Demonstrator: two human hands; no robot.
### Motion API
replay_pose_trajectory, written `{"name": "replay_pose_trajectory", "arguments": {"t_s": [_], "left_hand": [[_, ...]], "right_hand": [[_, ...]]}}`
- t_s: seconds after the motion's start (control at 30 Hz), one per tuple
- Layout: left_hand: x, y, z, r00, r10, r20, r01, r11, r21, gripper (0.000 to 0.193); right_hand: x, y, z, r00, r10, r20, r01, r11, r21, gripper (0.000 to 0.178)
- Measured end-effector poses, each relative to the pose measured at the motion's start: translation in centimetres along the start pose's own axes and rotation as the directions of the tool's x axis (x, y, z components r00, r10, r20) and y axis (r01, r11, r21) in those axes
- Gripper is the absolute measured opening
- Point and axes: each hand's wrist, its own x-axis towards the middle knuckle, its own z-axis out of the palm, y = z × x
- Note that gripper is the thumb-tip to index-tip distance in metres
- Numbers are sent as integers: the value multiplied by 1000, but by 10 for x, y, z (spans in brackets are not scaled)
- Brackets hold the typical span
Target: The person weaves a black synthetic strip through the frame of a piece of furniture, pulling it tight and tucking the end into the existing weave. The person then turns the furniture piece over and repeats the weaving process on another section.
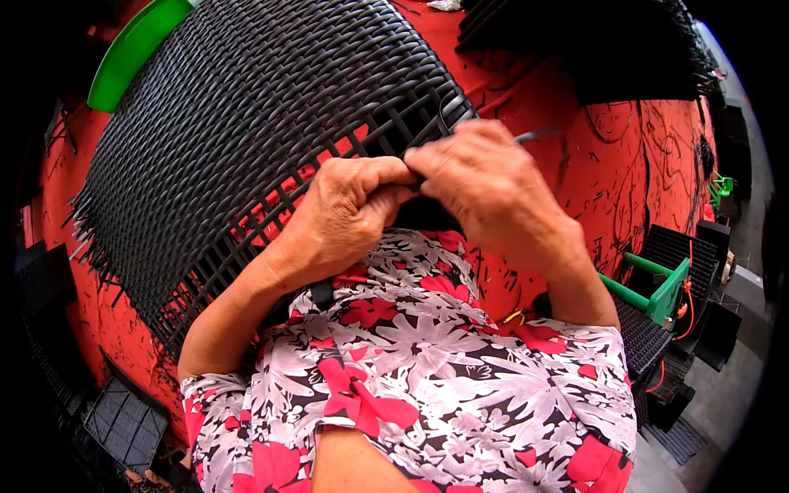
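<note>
A large panel of black woven wicker slants across the view in front of me. Its weave is dense over most of the surface, and along the near edge bare dark bars leave open gaps. At that edge my left hand is closed in a pinch, thumb against fingers, on a dark strand. Beside it my right hand, slightly blurred, has its fingers bent together at the same spot. A thin black wicker strand sticks out past the right hand's knuckles. The fingertips hide where the strand meets the panel.
Red sheeting covers the floor, strewn with dark strand scraps. A green curved plastic piece is behind the panel's far left. Another dark woven piece stands far right; a green frame with an orange cord is nearer right.
</note>
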Motion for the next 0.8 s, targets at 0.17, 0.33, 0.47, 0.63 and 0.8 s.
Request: {"name": "replay_pose_trajectory", "arguments": {"t_s": [0.17, 0.33, 0.47, 0.63, 0.8], "left_hand": [[2, -21, 8, 999, 24, -23, -24, 1000, 15, 10], [35, -28, -5, 946, -90, -310, 34, 983, -181, 15], [60, -45, 3, 970, 54, -239, -45, 998, 45, 17], [64, -58, 16, 863, 493, -112, -251, 610, 752, 39], [62, -49, 22, 944, 330, 20, -148, 366, 919, 51]], "right_hand": [[-22, 9, 5, 978, 197, 72, -207, 962, 178, 8], [-2, 27, -31, 849, 509, -140, -504, 861, 74, 8], [9, 49, -18, 912, 357, -200, -376, 925, -62, 11], [19, 59, -9, 958, 282, -54, -285, 911, -298, 22], [37, 55, -13, 948, 292, 125, -236, 911, -339, 12]]}}
